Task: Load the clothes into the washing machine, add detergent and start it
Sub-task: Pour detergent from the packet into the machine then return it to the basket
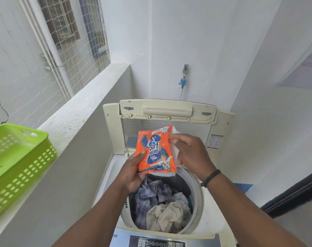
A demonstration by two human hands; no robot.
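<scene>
A top-loading washing machine [212,207] stands below me with its lid [167,111] folded up at the back. Its drum holds clothes [160,207]: checked blue shirts and a beige cloth. Above the drum I hold an orange detergent packet [156,148] upright. My left hand [133,172] grips its lower left edge, thumb on the front. My right hand [190,154] holds the packet's right side, where a white part shows behind it. The control panel [160,242] lies at the bottom edge.
A green plastic basket [18,161] sits on the concrete ledge [76,107] to the left. Netting covers the opening beyond the ledge. A tap with a blue hose connector [183,75] is on the back wall. A dark doorway edge [294,193] lies to the right.
</scene>
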